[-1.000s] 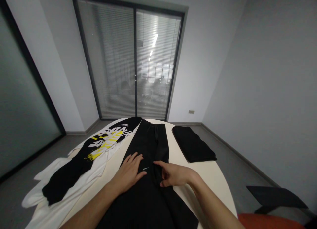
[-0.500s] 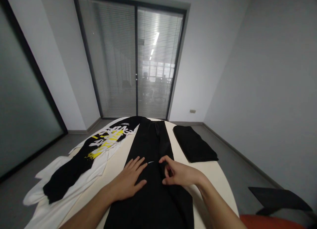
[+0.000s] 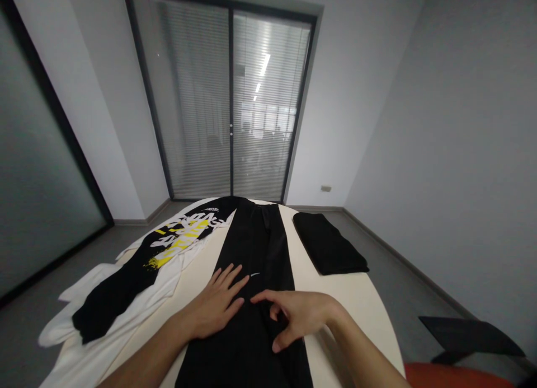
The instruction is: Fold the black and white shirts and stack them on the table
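Drawn nearer, the right hand [image 3: 298, 315] rests its half-open grip on the black trousers [image 3: 251, 237], left hand [image 3: 216, 307] flat.

Black trousers [image 3: 251, 248] are pressed flat on a pale table [image 3: 373, 315] by a left hand [image 3: 216, 307], a right hand [image 3: 296, 318] poised alongside, flanked by a printed shirt [image 3: 126, 290] and a folded black garment [image 3: 329, 245].

Your hands and forearms, one pair, bare.
Your left hand [image 3: 213, 309] and right hand [image 3: 304, 315]: slim fingers [image 3: 227, 276], narrow wrists [image 3: 332, 309], smooth backs; left forearm [image 3: 146, 351] and right forearm [image 3: 364, 343] slender, bare to the view's lower edge; nail detail too small to tell.
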The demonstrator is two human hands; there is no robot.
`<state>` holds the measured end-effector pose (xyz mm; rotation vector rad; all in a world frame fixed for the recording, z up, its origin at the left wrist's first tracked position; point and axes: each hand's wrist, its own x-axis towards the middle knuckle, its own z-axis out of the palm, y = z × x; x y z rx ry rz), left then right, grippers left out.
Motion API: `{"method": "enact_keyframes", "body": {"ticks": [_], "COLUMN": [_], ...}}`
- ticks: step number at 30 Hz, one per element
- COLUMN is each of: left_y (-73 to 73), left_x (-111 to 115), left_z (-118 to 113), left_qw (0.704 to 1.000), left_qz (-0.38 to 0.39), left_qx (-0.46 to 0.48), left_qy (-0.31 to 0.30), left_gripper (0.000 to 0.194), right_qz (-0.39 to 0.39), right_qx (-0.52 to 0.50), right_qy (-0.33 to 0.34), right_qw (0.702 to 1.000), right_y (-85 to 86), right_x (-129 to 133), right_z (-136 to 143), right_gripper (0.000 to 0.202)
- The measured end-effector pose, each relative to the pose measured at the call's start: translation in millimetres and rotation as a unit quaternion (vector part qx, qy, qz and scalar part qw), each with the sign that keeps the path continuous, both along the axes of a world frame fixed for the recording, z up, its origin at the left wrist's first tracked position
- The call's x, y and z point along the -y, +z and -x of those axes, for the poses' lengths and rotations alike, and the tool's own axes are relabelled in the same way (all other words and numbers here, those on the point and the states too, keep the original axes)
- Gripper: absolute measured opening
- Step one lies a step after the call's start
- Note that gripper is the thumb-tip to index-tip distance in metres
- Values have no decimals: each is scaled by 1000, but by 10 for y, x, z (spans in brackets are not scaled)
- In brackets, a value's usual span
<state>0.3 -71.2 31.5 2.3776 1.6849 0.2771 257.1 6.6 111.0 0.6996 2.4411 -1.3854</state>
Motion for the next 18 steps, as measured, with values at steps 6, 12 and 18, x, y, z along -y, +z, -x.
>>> {"method": "enact_keyframes", "body": {"ticks": [6,12,18], "left_y": [-28,-52,-30], "left_x": [3,5,8], "left_z": [0,17,13], "left_qw": [1000,999,1000], "left_qz": [-16,-31,-27], "left_qx": [3,6,8], "left_qy": [0,-4,-6], "left_gripper": [59,59,60], "right_qz": [87,42,2], "right_qx": [-34,-52,-52], "right_qy": [14,48,52], "right_qw": [996,997,997], "right_y": [-124,-170,-91], "right_x": [50,124,226], "right_z": [103,205,268], "right_gripper": [69,67,68]}}
